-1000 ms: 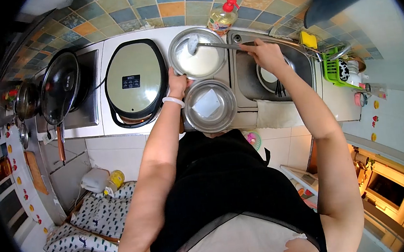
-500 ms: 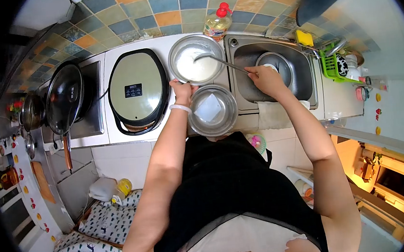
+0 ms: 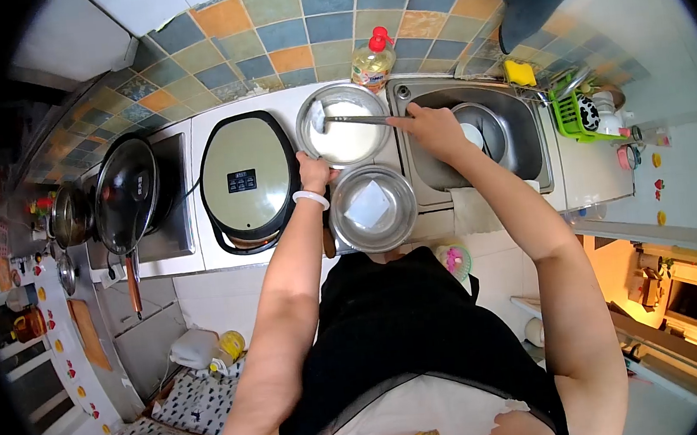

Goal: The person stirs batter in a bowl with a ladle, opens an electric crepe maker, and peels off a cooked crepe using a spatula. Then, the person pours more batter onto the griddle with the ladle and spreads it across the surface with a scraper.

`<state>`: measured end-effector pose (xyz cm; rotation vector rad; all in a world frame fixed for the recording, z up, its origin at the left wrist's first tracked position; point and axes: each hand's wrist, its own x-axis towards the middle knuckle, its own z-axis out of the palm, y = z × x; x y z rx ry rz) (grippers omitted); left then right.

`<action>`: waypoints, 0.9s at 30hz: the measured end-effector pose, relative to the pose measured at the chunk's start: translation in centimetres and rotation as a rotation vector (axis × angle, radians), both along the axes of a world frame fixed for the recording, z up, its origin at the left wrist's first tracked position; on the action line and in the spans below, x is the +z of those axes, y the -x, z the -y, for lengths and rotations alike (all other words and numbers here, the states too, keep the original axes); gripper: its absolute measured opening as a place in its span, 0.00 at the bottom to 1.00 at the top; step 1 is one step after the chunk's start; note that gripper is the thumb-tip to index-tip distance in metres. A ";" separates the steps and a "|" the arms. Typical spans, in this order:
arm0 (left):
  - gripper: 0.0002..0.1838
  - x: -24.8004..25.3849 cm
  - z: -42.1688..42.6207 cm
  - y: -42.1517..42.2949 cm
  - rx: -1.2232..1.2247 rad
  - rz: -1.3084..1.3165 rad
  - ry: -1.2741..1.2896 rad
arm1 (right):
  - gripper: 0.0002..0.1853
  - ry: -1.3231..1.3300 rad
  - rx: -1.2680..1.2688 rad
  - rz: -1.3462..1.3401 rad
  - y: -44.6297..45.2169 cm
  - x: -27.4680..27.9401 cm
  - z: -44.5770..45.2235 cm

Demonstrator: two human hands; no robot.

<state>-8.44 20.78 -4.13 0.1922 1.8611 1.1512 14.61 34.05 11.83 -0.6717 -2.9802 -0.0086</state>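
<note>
A metal bowl (image 3: pixel 300 143) of white, batter-like liquid stands on the counter. My left hand (image 3: pixel 313 172) grips its near-left rim, thumb and fingers closed there. In my right hand (image 3: pixel 438 129) is the handle of a long metal ladle (image 3: pixel 356 120). Its white-coated head is over the left side of that bowl; whether it touches the liquid I cannot tell. Just below sits a second metal bowl (image 3: pixel 403 228), with a pale square packet or sheet (image 3: pixel 366 205) in it, near the counter's front edge.
A closed electric griddle (image 3: pixel 245 152) lies left of the bowls. An oil bottle (image 3: pixel 372 62) stands behind them. On the right, the sink (image 3: pixel 432 181) contains a metal basin (image 3: pixel 496 122). A lidded wok (image 3: pixel 124 196) is on the stove, and a green rack (image 3: pixel 569 119) stands past the sink.
The ladle's head has moved left and come up out of the liquid, its handle now nearly level in view. My right hand has shifted left. The camera view has tilted slightly.
</note>
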 end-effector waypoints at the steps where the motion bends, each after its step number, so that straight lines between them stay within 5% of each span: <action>1: 0.25 -0.4 0.0 0.3 -0.011 0.027 -0.003 | 0.22 0.003 -0.010 0.015 -0.1 -0.3 -0.1; 10: 0.27 -1.8 0.0 -1.3 0.150 0.067 -0.120 | 0.19 0.081 -0.291 0.080 -2.4 -0.4 1.4; 16: 0.25 -2.1 -0.7 -3.3 0.262 0.385 -0.155 | 0.13 0.271 -0.423 -0.001 -3.2 -0.8 4.4; 17: 0.19 -2.5 -0.5 -4.2 0.278 0.383 -0.136 | 0.13 0.296 -0.436 -0.021 -3.0 -0.5 4.9; 20: 0.12 -3.1 0.5 -3.7 0.092 0.551 -0.238 | 0.12 0.358 -0.457 -0.056 -2.8 0.8 5.4; 22: 0.17 -2.5 0.5 -2.5 0.015 0.583 -0.096 | 0.12 0.386 -0.446 -0.040 -2.6 1.8 4.5; 27: 0.20 -2.7 0.0 0.8 -0.007 0.158 -0.056 | 0.14 0.253 -0.298 -0.040 -1.2 3.0 3.9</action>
